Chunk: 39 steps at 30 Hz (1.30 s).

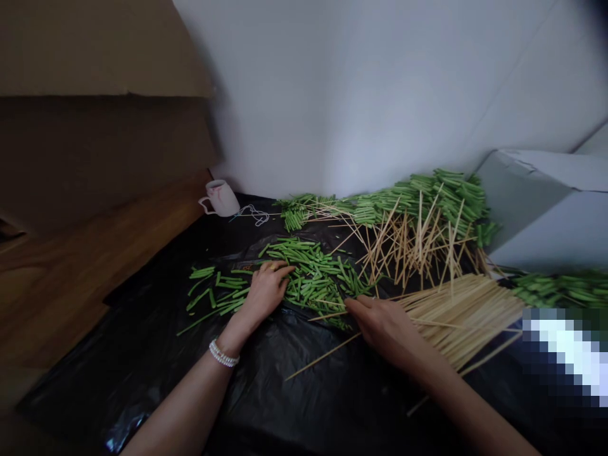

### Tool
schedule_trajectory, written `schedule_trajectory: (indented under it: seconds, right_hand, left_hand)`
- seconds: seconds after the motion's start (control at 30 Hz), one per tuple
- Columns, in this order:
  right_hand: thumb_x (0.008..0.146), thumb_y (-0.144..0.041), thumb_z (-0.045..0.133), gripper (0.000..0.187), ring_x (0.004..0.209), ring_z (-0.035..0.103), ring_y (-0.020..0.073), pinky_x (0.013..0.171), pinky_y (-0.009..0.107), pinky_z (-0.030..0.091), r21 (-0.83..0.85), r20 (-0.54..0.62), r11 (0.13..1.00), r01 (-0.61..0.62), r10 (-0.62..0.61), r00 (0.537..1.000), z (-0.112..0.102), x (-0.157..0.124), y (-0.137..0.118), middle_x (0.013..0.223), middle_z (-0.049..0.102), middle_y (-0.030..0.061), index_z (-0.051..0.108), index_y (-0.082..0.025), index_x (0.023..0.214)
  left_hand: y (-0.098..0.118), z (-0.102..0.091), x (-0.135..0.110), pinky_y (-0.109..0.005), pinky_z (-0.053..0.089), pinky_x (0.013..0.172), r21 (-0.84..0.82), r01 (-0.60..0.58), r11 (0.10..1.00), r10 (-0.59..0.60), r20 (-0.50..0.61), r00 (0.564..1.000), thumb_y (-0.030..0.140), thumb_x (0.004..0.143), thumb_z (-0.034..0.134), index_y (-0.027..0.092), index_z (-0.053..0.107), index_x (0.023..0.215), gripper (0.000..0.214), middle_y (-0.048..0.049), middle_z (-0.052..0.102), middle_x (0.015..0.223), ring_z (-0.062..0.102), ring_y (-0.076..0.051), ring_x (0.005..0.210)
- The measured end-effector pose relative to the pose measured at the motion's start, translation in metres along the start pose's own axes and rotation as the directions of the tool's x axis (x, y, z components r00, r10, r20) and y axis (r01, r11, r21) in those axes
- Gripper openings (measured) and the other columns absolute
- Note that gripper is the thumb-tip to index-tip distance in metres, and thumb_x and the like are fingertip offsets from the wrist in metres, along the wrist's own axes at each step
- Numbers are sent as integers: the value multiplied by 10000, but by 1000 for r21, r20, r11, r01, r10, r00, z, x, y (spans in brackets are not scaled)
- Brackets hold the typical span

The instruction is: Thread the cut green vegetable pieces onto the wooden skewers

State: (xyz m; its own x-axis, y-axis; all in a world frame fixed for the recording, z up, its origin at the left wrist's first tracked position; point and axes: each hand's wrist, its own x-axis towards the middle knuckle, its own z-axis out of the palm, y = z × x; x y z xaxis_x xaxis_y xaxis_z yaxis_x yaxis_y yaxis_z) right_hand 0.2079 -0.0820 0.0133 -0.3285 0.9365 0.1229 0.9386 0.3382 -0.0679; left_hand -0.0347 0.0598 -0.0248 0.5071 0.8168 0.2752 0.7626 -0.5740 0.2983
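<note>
A loose heap of cut green bean pieces (pixel 323 272) lies on black plastic sheeting (pixel 285 405). My left hand (pixel 266 288), with a white beaded bracelet at the wrist, rests at the heap's left edge. Its fingers are slightly bent and apart, with no piece visibly gripped. To the right, my right hand (pixel 380 320) is closed in a pinch on a thin bamboo skewer (pixel 327 315), whose tip points left over the beans. Another bamboo skewer (pixel 323 358) lies on the plastic, one end passing beneath this hand. Beside it spreads a thick bundle of bare skewers (pixel 465 310).
Skewers threaded with green beans (pixel 437 196) are stacked along the white wall (pixel 332 95). More beans (pixel 560 288) lie at right, near a white box (pixel 551 202). A white mug (pixel 221 197) and cord (pixel 256 215) stand back left. A cardboard box (pixel 104 126) rises at left.
</note>
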Motion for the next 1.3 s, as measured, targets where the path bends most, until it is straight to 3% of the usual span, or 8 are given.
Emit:
schedule_trajectory:
  seconds: [0.33,0.57,0.63,0.73,0.8,0.9,1.03,1.3]
  right_hand:
    - [853,-66,401,423,579,546,117,520,250,296,-10,-200,999,41,-42,979,9,-3,1,746,633,18,543,-161,1239]
    - [806,-29,379,513,633,586,139,581,247,393,-68,-317,998,14,-35,948,13,-2,1,811,677,57,511,-147,1288]
    - [827,-35,380,464,640,594,140,590,249,399,-70,-340,997,16,-39,939,13,-2,0,812,684,57,549,-154,1242]
    - [844,-43,392,427,614,590,144,591,264,398,-98,-378,995,24,-60,924,13,-3,0,783,682,47,573,-149,1216]
    - [849,-46,399,437,604,587,147,597,274,396,-119,-387,993,23,-68,919,14,-3,0,769,682,43,561,-140,1243]
    - [860,-62,405,455,616,598,148,607,279,398,-110,-375,993,29,-69,924,16,-4,0,789,699,51,527,-128,1294]
    - [882,-100,412,450,585,599,134,580,264,385,-56,-342,998,37,-54,938,16,-4,-3,755,704,39,505,-139,1321]
    - [849,-68,414,486,588,613,132,552,258,377,-28,-296,997,76,-81,952,14,-5,-8,766,707,35,493,-138,1323]
  left_hand:
    - [2,-4,-1,-424,425,902,22,83,996,-82,-39,996,220,812,603,227,681,920,133,-85,609,1035,506,-281,1057]
    - [19,-14,-1,-376,434,951,-350,25,936,-114,-237,965,290,905,523,217,625,1004,159,-64,677,1030,597,-229,1029]
    - [30,-15,-2,-348,483,884,-541,48,840,-184,-199,963,344,900,539,208,624,1024,203,-67,688,1022,636,-218,967]
    - [44,-13,-6,-312,546,695,-857,158,490,-216,57,975,407,856,602,162,608,1060,319,-86,712,949,684,-220,855]
    - [50,-10,-7,-288,553,667,-930,275,245,-173,238,956,403,814,665,144,606,1086,381,-102,722,973,695,-220,867]
    - [53,-8,-8,-243,546,690,-909,417,15,-138,411,901,355,767,736,147,633,1082,391,-109,724,1032,700,-192,894]
    - [53,-11,-9,-217,543,686,-868,484,-110,-155,496,854,289,721,787,145,685,988,321,-96,742,975,708,-164,842]
    - [52,-12,-9,-135,515,597,-850,505,-152,-140,524,840,292,711,797,140,736,941,282,-80,747,939,692,-113,770]
